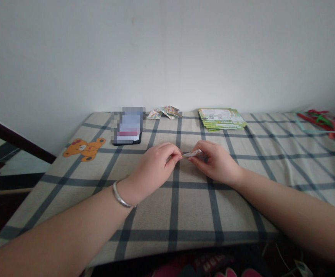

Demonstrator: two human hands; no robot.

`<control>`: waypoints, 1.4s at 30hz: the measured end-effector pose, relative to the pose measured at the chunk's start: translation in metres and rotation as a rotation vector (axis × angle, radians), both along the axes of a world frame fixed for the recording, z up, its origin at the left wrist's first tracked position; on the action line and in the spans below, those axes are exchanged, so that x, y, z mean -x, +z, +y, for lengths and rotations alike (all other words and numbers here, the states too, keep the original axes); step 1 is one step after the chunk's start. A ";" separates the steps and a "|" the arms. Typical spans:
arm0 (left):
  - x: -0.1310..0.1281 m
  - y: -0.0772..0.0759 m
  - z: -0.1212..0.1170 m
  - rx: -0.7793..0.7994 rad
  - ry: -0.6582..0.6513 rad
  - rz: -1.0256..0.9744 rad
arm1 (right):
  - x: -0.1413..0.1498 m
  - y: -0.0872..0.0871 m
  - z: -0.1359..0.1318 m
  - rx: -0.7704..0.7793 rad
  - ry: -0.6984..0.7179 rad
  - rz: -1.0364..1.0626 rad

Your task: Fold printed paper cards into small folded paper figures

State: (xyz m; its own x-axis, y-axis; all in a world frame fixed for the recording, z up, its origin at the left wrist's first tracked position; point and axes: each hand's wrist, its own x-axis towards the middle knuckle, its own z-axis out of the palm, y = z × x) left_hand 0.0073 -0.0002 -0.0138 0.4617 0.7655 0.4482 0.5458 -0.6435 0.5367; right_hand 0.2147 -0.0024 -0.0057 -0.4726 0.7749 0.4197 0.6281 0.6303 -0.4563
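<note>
Over the middle of the checked tablecloth (144,215), both hands pinch one small piece of folded printed paper (191,154). My left hand (161,159), with a silver bangle at the wrist, grips the paper's left end between thumb and fingers. At its right end my right hand (215,159) holds it the same way, fingers curled. Most of the paper is hidden by the fingers. Behind the hands, folded printed paper pieces (165,112) rest near the wall. Right of those lies a stack of green printed cards (222,119).
A phone (128,125) with a blurred screen lies at the back left. The tablecloth bears an orange bear picture (84,149) on its left. Red and green ribbons (327,125) lie at the far right. A white wall (167,54) closes off the back.
</note>
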 end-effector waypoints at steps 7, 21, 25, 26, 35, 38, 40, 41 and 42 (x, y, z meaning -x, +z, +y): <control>0.001 0.003 -0.002 -0.040 0.052 0.172 | 0.000 0.001 0.000 0.014 -0.005 0.003; -0.004 0.010 -0.009 -0.151 0.042 0.393 | -0.001 0.001 -0.001 -0.051 0.068 0.070; -0.003 0.008 -0.008 -0.201 0.041 0.448 | -0.001 0.001 0.000 -0.051 0.052 0.083; -0.003 0.008 -0.008 -0.215 0.048 0.462 | -0.001 0.001 0.000 -0.048 0.051 0.084; -0.004 0.010 -0.010 -0.230 0.004 0.457 | 0.001 0.003 -0.004 -0.054 0.124 0.128; -0.002 0.009 -0.008 -0.207 -0.030 0.346 | 0.001 0.002 -0.003 -0.029 0.112 0.168; -0.002 0.008 -0.006 -0.195 -0.015 0.250 | 0.000 0.001 -0.001 -0.043 0.102 0.161; -0.002 0.007 -0.005 -0.185 0.001 0.209 | 0.000 0.000 -0.001 -0.055 0.102 0.155; -0.003 0.006 -0.005 -0.170 0.020 0.182 | 0.000 0.000 0.000 -0.065 0.105 0.151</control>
State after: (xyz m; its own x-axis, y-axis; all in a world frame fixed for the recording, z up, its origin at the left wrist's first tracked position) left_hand 0.0099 -0.0051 -0.0079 0.5324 0.6958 0.4821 0.6369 -0.7044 0.3133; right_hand 0.2145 -0.0024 -0.0060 -0.4771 0.6936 0.5398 0.4852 0.7200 -0.4962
